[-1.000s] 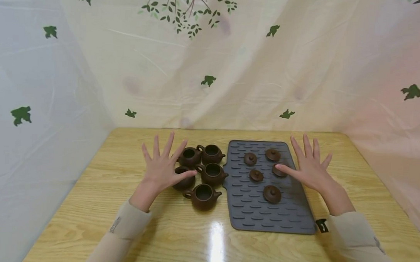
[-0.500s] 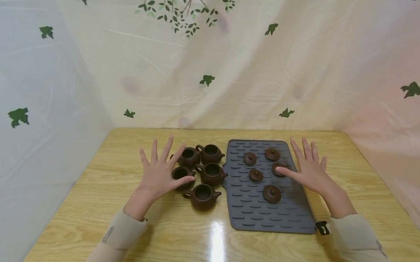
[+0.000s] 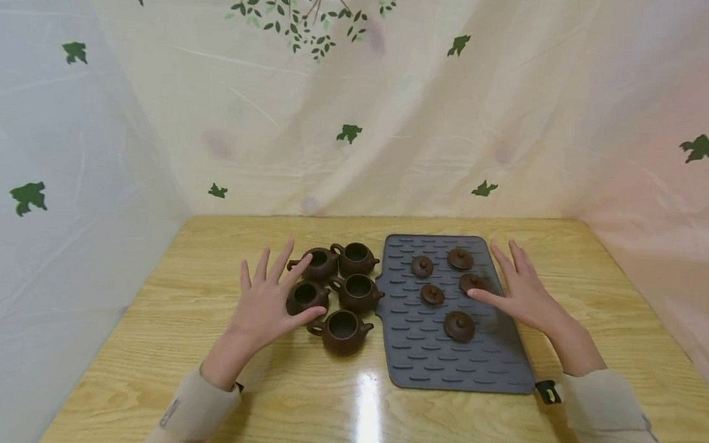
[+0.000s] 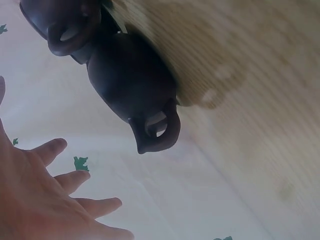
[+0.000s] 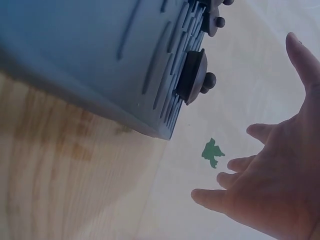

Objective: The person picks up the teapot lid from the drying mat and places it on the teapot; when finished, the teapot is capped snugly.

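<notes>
My left hand (image 3: 263,309) is spread, its thumb and index finger overlapping the leftmost of several small dark brown teapots (image 3: 343,332) in the head view. These teapots stand lidless in a cluster. In the left wrist view, a teapot (image 4: 131,75) shows its handle, apart from my extended fingers. My right hand (image 3: 524,296) hovers with fingers extended at the right edge of a grey ridged mat (image 3: 431,367). Its thumb tip overlaps one of several brown lids (image 3: 459,326) lying on that mat. Air shows between my right fingers and a lid (image 5: 194,77) in the right wrist view. Neither hand holds anything.
Everything lies on a wooden table (image 3: 151,345). Behind it and at both sides hangs a pale curtain (image 3: 264,114) with green leaf prints. A small black object (image 3: 548,392) shows beside the mat's near right corner, next to my right sleeve.
My left hand has drifted slightly down and left, uncovering more of the left teapots. The right hand's fingers have drawn closer together. Teapots and lids stay where they were.
</notes>
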Motion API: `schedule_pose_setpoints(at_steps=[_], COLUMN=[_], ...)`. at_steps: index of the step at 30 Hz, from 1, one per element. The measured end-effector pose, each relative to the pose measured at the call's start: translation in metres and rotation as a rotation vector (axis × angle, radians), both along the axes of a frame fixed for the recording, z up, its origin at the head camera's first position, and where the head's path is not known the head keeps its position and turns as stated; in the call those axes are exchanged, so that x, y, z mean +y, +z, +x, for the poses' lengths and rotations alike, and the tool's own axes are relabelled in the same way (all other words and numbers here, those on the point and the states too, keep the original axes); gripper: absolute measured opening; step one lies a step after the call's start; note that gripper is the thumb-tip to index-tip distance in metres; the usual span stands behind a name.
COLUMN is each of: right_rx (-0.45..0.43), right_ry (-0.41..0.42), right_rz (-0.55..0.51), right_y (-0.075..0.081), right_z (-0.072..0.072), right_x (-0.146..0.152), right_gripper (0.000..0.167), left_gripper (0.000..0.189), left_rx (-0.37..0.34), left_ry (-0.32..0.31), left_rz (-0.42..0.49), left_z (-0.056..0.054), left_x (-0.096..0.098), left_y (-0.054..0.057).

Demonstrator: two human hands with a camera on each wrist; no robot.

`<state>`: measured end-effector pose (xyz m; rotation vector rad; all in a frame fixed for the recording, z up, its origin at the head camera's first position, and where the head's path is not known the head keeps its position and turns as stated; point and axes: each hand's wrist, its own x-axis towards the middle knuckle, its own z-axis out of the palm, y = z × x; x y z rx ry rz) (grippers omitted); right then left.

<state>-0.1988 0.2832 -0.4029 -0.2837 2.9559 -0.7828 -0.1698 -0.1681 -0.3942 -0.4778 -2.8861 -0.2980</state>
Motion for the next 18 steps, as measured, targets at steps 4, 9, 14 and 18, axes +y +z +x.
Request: schedule_pose_setpoints(at_steps=[4, 9, 14, 18], right_rx=[-0.01, -0.031, -0.042, -0.046], right_ry=[0.01, 0.017, 0.026, 0.03], right_rz=[-0.023, -0.046, -0.061, -0.053], right_y=[-0.002, -0.003, -0.005, -0.006], right_z=[0.003, 0.006, 0.008, 0.008], right_x=[0.0, -0.001, -0.004, -0.005], right_gripper=[0.106, 0.106, 0.107, 0.106], left_gripper=[0.091, 0.088, 0.088, 0.088], left_rx=[-0.02, -0.044, -0.058, -0.061], left_ry=[-0.008, -0.034, -0.053, -0.069], left_rz=[0.036, 0.107, 0.129, 0.157], left_z=[0.005, 0.01, 0.013, 0.016], left_x=[0.003, 0.009, 0.013, 0.014], left_y=[-0.002, -0.004, -0.005, -0.006])
